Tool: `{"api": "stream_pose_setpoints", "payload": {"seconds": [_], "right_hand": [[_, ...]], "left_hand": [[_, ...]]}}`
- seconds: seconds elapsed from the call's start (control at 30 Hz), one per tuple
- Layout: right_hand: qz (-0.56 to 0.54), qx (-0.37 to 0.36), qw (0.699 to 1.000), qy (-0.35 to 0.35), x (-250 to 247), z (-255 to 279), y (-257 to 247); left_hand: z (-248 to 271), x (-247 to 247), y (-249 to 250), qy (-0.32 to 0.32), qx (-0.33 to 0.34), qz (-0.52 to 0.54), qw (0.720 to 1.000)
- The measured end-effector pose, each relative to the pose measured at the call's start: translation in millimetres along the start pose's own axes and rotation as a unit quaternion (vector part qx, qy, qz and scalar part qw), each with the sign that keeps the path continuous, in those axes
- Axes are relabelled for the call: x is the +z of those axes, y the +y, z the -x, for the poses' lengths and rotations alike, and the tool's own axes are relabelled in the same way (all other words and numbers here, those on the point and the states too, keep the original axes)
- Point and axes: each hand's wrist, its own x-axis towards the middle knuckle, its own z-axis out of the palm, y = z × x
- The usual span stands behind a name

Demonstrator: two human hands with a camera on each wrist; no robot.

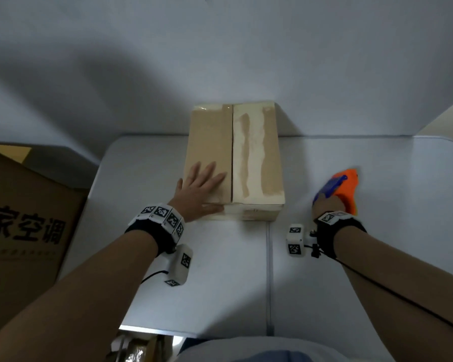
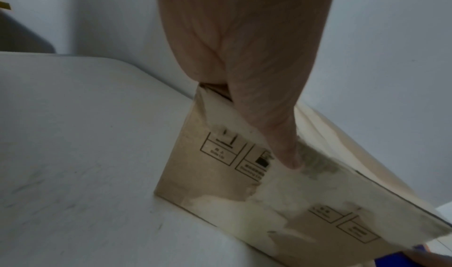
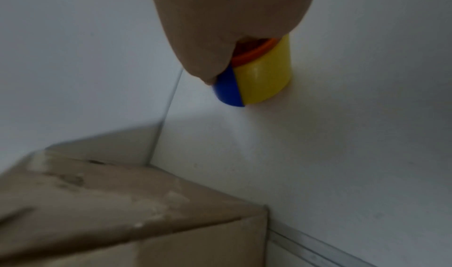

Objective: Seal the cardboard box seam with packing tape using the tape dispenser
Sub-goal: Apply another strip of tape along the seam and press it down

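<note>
A brown cardboard box (image 1: 254, 158) with torn pale patches stands in the middle of the white table, its top seam (image 1: 232, 155) running away from me between the two closed flaps. My left hand (image 1: 200, 189) lies flat with straight fingers on the box's left flap, thumb over the near edge; the left wrist view shows the thumb (image 2: 274, 132) pressed on the box's near side (image 2: 244, 193). My right hand (image 1: 327, 206) grips the orange and blue tape dispenser (image 1: 344, 189) to the right of the box, low by the table. Its yellow tape roll (image 3: 266, 76) shows in the right wrist view.
A large brown carton (image 1: 24, 223) with black printed characters stands off the table's left edge. The white table (image 1: 220, 270) has a seam down its middle and meets a white wall behind the box. Another box lies below the near edge (image 1: 134, 348).
</note>
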Motion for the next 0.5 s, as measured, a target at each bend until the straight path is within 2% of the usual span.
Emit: {"api": "stream_pose_setpoints", "payload": {"seconds": [0.03, 0.07, 0.13, 0.17, 0.23, 0.3, 0.37, 0.4, 0.43, 0.47, 0.5], "right_hand": [[-0.007, -0.048, 0.998, 0.028, 1.7, -5.8, 2.2], [-0.018, -0.055, 0.998, 0.020, 1.6, -7.2, 0.3], [-0.027, 0.002, 0.999, -0.036, 4.4, -15.8, -7.0], [-0.066, 0.012, 0.996, -0.054, 3.4, -17.7, -16.3], [-0.190, -0.018, 0.979, -0.071, -7.8, -14.5, -42.4], [-0.340, -0.030, 0.931, -0.130, -28.3, 0.2, -72.6], [-0.430, -0.032, 0.869, -0.241, -47.2, 21.9, -101.2], [-0.422, -0.032, 0.860, -0.285, -53.6, 34.3, -114.5], [-0.394, -0.035, 0.864, -0.311, -56.2, 45.4, -124.2], [-0.362, -0.040, 0.869, -0.334, -58.0, 56.5, -130.7], [-0.337, -0.050, 0.864, -0.371, -58.8, 69.1, -135.7]], "left_hand": [[0.0, 0.9, -0.6, 0.005, -0.001, -0.002, 1.000], [0.0, 2.0, -1.1, 0.010, -0.001, -0.002, 1.000], [0.1, 2.1, -1.5, 0.014, 0.002, 0.003, 1.000], [0.0, 1.8, -2.6, 0.011, 0.004, 0.011, 1.000], [-1.3, -1.1, -3.6, -0.009, 0.002, 0.026, 1.000], [-2.2, -9.4, -0.7, -0.027, 0.001, 0.018, 0.999], [-1.0, -26.5, 6.9, -0.032, 0.005, 0.022, 0.999], [1.1, -37.2, 11.9, -0.023, 0.008, 0.046, 0.999], [1.7, -45.8, 13.8, -0.003, -0.002, 0.095, 0.995], [2.4, -53.5, 13.6, 0.031, -0.027, 0.169, 0.985], [2.3, -59.6, 9.6, 0.065, -0.065, 0.261, 0.961]]}}
